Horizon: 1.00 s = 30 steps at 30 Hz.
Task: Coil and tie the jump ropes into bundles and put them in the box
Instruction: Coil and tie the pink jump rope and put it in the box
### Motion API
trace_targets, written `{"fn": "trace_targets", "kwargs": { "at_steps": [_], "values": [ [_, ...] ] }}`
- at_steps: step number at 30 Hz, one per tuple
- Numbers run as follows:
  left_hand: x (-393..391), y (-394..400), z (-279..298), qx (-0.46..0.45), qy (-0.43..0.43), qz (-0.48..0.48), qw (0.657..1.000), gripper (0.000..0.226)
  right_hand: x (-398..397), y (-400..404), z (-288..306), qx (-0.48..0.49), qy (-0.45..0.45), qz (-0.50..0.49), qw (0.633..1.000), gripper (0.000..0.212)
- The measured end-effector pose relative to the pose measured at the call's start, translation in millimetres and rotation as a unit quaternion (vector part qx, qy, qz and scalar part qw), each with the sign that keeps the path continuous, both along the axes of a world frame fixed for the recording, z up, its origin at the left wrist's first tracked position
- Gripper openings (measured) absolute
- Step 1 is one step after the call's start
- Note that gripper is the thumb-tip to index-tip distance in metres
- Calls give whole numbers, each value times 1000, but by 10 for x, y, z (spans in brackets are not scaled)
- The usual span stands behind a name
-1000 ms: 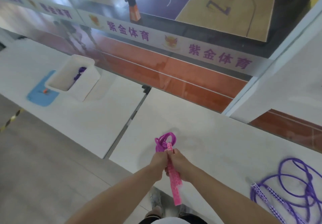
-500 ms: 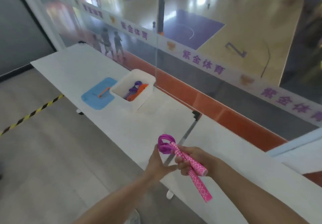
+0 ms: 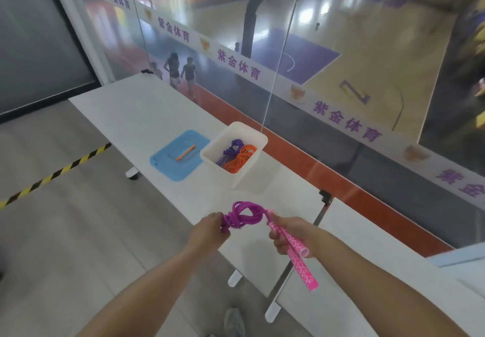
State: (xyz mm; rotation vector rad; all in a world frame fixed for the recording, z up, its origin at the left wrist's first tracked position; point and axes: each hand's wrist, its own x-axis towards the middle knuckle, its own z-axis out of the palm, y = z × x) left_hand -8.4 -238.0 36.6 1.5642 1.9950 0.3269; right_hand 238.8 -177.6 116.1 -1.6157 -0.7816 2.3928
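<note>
The glass's white band (image 3: 244, 67) reads 紫金体育 in purple. Your left hand (image 3: 210, 229) grips the coiled purple rope (image 3: 242, 216); your right hand (image 3: 288, 234) is closed round its pink handles (image 3: 296, 252), above the white table (image 3: 157, 111). The box (image 3: 236, 176), beyond, holds purple and orange ropes (image 3: 238, 160), partly hidden by its wall.

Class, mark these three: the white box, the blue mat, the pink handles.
white box (image 3: 256, 172), head view, front wall.
blue mat (image 3: 168, 164), head view, bare surface.
pink handles (image 3: 294, 246), head view, mid-grip.
</note>
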Motion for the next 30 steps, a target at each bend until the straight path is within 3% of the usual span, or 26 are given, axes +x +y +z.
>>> {"fn": "trace_targets", "kwargs": {
  "at_steps": [5,14,19,24,30],
  "values": [
    [-481,145,14,-41,70,-55,995,8,-259,238,-383,55,-58,-33,996,35],
    [-863,1089,328,-76,105,-60,990,11,-654,1111,-563,65,-55,-94,992,30],
    [-783,1819,530,-74,44,-29,996,22,-1006,1718,-497,159,-54,-142,976,28],
    [-757,2541,478,-89,-16,-30,995,31,-1529,2166,-562,173,-38,-176,968,17],
    [-942,3203,154,-110,-83,-65,988,41,-2035,2751,-831,214,-193,-191,938,32]
  ]
}}
